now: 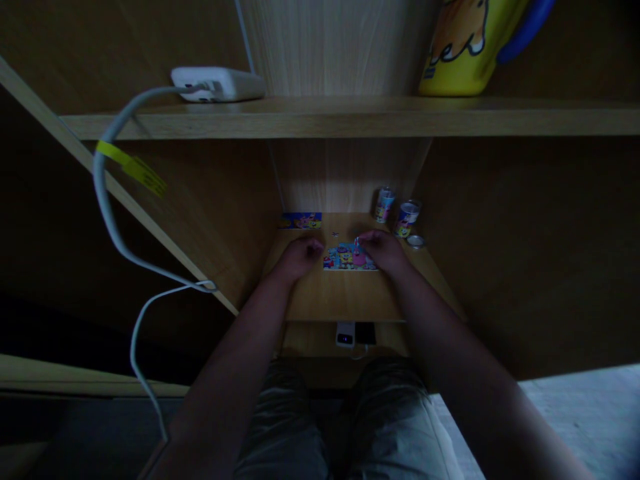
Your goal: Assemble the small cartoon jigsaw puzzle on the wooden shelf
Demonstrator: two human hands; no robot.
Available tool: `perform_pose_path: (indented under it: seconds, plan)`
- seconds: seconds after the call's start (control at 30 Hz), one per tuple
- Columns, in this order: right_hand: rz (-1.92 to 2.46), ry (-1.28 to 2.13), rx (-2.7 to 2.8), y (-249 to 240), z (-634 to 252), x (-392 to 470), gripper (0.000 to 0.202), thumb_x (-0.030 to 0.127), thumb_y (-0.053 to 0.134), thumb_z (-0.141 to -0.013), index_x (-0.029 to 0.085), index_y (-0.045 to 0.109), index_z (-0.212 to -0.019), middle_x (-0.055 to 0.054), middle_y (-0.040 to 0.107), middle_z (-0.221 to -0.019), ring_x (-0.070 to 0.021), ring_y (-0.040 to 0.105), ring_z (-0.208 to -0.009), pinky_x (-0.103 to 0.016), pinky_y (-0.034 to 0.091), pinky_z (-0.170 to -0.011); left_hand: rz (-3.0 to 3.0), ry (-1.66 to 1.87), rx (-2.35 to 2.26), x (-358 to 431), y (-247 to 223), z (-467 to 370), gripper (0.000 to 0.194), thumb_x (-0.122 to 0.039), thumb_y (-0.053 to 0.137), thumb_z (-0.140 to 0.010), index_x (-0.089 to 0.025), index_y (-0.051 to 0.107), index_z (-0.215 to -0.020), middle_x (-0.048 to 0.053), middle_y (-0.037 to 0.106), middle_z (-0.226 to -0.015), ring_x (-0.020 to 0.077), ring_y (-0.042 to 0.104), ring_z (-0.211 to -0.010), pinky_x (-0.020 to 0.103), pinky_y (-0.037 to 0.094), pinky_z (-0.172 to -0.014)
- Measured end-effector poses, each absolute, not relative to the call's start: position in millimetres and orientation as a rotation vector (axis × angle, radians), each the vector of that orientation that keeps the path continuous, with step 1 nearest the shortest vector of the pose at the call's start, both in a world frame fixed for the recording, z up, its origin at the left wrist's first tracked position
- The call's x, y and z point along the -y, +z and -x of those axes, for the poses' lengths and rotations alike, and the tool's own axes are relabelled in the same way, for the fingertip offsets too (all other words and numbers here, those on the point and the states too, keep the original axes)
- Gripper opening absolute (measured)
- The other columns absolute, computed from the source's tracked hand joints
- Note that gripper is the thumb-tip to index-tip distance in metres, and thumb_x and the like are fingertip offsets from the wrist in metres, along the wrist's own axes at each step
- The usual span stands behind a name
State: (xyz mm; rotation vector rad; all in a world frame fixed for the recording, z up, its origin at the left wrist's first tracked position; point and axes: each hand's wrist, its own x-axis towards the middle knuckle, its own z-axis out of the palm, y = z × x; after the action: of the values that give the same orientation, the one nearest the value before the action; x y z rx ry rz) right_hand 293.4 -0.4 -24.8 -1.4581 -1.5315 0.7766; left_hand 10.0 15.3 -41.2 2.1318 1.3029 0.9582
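A partly assembled cartoon jigsaw puzzle [345, 259] lies on the wooden desk surface [345, 297] between my hands. Its upper edge is uneven. My right hand [386, 250] is over the puzzle's right side, fingertips pinched on a small puzzle piece [357, 242] at the top edge. At the puzzle's left side rests my left hand [300, 258], its fingers curled together; whatever they hold, if anything, is too small to make out. One loose puzzle piece [335, 234] lies just behind the puzzle.
Behind on the left lies a blue picture card [301, 221]. Two cartoon tins [384, 204] and a round metal lid [415, 241] stand at the right. Above, a shelf [345, 123] bears a white charger [220, 85] with a hanging cable and a yellow mug [457, 67]. Below sits a white device [345, 335].
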Motion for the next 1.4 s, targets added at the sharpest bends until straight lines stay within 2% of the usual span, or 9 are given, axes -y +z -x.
perform_pose_path:
  seconds: [0.13, 0.33, 0.63, 0.77, 0.97, 1.07, 1.27, 1.4]
  plan:
    - [1.573, 0.643, 1.600, -23.3, -297.0, 0.9, 0.016, 0.024, 0.070, -0.098, 0.019, 0.084, -0.104, -0.005, 0.088, -0.108, -0.0212, 0.082, -0.101, -0.032, 0.061, -0.098, -2.152, 0.950, -1.324, -14.8, -39.5, -10.1, 0.011, -0.023, 0.068, -0.097, -0.022, 0.079, -0.094, 0.004, 0.085, -0.099, 0.0222, 0.078, -0.093, 0.036, 0.061, -0.092]
    - [1.663, 0.496, 1.660, -21.2, -296.6, 3.0, 0.018, 0.023, 0.070, -0.100, 0.019, 0.085, -0.109, -0.006, 0.087, -0.115, -0.0207, 0.081, -0.105, -0.030, 0.059, -0.100, -2.265, 0.914, -1.369, -20.4, -37.9, -13.2, 0.022, -0.027, 0.061, -0.103, -0.021, 0.077, -0.089, 0.007, 0.083, -0.098, 0.0242, 0.076, -0.091, 0.039, 0.061, -0.093]
    - [1.844, 0.312, 1.613, -19.5, -303.5, 2.5, 0.020, 0.027, 0.070, -0.103, 0.021, 0.087, -0.113, -0.008, 0.087, -0.119, -0.0232, 0.082, -0.111, -0.029, 0.058, -0.097, -2.399, 0.768, -1.517, -45.8, -27.9, -27.8, 0.022, -0.020, 0.060, -0.101, -0.022, 0.082, -0.100, 0.013, 0.084, -0.108, 0.0305, 0.077, -0.102, 0.041, 0.060, -0.102]
    - [1.877, 0.349, 1.617, -18.3, -302.8, 0.7, 0.021, 0.027, 0.070, -0.104, 0.023, 0.087, -0.116, -0.007, 0.088, -0.118, -0.0220, 0.083, -0.110, -0.027, 0.058, -0.096, -2.501, 0.669, -1.357, -66.5, -22.1, -43.5, 0.028, -0.015, 0.059, -0.098, -0.021, 0.085, -0.107, 0.014, 0.083, -0.116, 0.0315, 0.076, -0.112, 0.043, 0.058, -0.110]
    - [1.867, 0.355, 1.623, -15.0, -300.7, 2.1, 0.022, 0.026, 0.069, -0.105, 0.022, 0.086, -0.118, -0.008, 0.087, -0.120, -0.0221, 0.083, -0.111, -0.026, 0.058, -0.096, -2.475, 0.623, -1.334, -96.6, -20.2, -67.4, 0.012, -0.016, 0.074, -0.086, -0.022, 0.079, -0.077, 0.013, 0.077, -0.092, 0.0327, 0.075, -0.102, 0.046, 0.056, -0.108]
    - [1.861, 0.361, 1.633, -13.0, -299.5, 3.6, 0.021, 0.025, 0.069, -0.106, 0.021, 0.087, -0.117, -0.008, 0.087, -0.121, -0.0218, 0.083, -0.111, -0.026, 0.058, -0.096, -2.479, 0.577, -1.381, -107.4, -21.4, -71.2, 0.012, -0.015, 0.076, -0.082, -0.021, 0.076, -0.072, 0.012, 0.076, -0.088, 0.0315, 0.075, -0.097, 0.044, 0.057, -0.105]
    - [1.854, 0.357, 1.637, -14.4, -299.7, 2.4, 0.021, 0.026, 0.071, -0.105, 0.022, 0.087, -0.118, -0.009, 0.087, -0.121, -0.0225, 0.083, -0.111, -0.027, 0.059, -0.096, -2.475, 0.430, -1.484, -114.3, -23.0, -64.9, 0.014, -0.021, 0.074, -0.088, -0.020, 0.080, -0.076, 0.014, 0.081, -0.089, 0.0319, 0.077, -0.098, 0.042, 0.059, -0.102]
    - [1.816, 0.343, 1.632, -17.9, -300.8, 0.1, 0.019, 0.023, 0.072, -0.103, 0.022, 0.087, -0.114, -0.008, 0.087, -0.119, -0.0233, 0.083, -0.109, -0.028, 0.059, -0.095, -2.465, 0.382, -1.531, -109.8, -22.4, -59.5, 0.014, -0.021, 0.072, -0.093, -0.018, 0.085, -0.089, 0.014, 0.085, -0.103, 0.0304, 0.079, -0.107, 0.039, 0.058, -0.104]
